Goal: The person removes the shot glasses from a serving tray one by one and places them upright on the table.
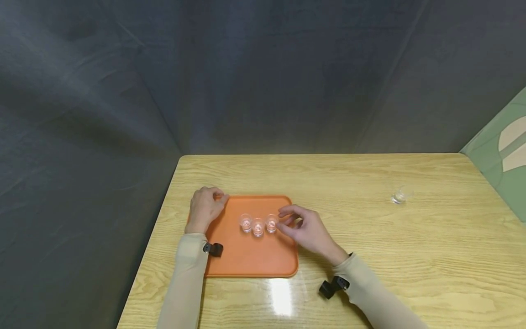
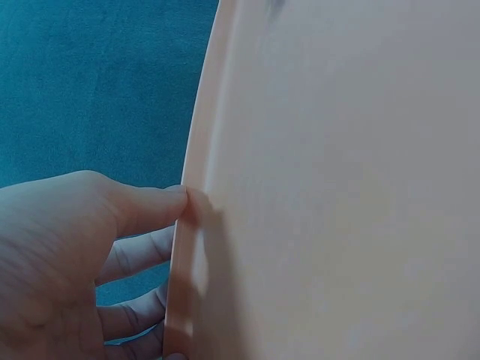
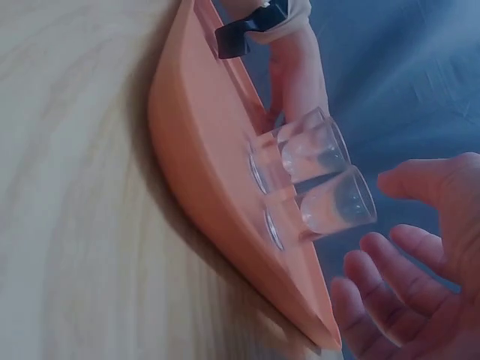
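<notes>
An orange tray (image 1: 246,260) lies on the wooden table with three small clear glasses standing on it in a row, the middle glass (image 1: 257,228) slightly nearer me. My left hand (image 1: 204,208) holds the tray's left rim near its far corner. In the left wrist view the thumb (image 2: 154,206) presses on that rim, the other fingers curled along its outer side. Beside the rightmost glass (image 1: 271,224), my right hand (image 1: 306,228) hovers over the tray's right edge. The right wrist view shows its fingers (image 3: 386,281) spread, with a gap between them and the nearest glass (image 3: 337,204).
Another clear glass (image 1: 398,196) stands alone on the table (image 1: 390,246), well to the right of the tray. A dark curtain (image 1: 287,91) hangs behind the table and along its left side. A green patterned panel (image 1: 507,151) borders the right edge.
</notes>
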Available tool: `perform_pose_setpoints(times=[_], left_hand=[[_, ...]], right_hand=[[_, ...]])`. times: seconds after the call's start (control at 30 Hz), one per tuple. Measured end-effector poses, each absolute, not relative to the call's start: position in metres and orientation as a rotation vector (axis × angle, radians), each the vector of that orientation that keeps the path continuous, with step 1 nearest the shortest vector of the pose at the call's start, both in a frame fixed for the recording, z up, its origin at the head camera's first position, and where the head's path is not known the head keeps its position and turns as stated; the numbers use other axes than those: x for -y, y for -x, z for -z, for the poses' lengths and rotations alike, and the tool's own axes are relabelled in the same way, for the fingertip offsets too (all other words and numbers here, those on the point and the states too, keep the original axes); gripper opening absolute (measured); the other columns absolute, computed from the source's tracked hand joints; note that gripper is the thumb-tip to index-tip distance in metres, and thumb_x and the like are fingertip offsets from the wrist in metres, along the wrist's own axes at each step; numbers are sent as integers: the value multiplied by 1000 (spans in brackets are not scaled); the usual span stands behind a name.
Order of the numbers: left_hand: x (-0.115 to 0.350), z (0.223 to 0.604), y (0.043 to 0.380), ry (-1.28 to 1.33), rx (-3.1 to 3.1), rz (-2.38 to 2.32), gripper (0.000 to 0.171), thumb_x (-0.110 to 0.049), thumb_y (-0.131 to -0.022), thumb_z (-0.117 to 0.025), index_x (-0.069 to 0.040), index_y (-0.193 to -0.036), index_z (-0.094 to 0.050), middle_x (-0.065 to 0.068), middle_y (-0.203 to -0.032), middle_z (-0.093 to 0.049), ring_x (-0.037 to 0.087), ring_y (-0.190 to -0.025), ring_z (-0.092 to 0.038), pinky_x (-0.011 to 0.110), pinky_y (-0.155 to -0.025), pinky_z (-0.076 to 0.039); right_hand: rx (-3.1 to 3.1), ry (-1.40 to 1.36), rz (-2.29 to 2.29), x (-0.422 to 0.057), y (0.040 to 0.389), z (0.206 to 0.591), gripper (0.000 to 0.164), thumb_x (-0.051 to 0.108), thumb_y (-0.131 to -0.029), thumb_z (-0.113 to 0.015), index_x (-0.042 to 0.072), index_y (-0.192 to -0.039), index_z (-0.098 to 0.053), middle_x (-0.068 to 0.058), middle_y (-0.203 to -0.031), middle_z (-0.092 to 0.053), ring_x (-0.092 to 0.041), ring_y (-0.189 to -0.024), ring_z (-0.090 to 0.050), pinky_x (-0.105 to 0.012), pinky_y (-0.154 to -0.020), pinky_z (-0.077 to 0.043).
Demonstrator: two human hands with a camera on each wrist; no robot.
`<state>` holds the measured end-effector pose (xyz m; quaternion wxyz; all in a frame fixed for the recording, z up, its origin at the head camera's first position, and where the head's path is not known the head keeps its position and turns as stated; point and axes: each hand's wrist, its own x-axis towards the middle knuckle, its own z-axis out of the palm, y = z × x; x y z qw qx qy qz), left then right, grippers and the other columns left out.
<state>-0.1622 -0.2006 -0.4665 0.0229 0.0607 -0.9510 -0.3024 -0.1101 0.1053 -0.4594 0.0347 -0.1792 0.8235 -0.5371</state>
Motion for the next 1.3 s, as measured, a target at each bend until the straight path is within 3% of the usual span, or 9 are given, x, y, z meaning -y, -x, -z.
perform_pose_setpoints(times=[1.3], left_hand=[[203, 467, 162, -161, 2954, 924, 30, -34, -101, -73, -8, -114, -81, 17, -113, -70, 36, -107, -61, 53, -94, -49]], right_hand=[[-2572, 588, 1585, -90, 109, 475, 37, 18, -86, -89, 10, -120, -77, -2, -91, -76, -11, -72, -66, -24, -66, -57]])
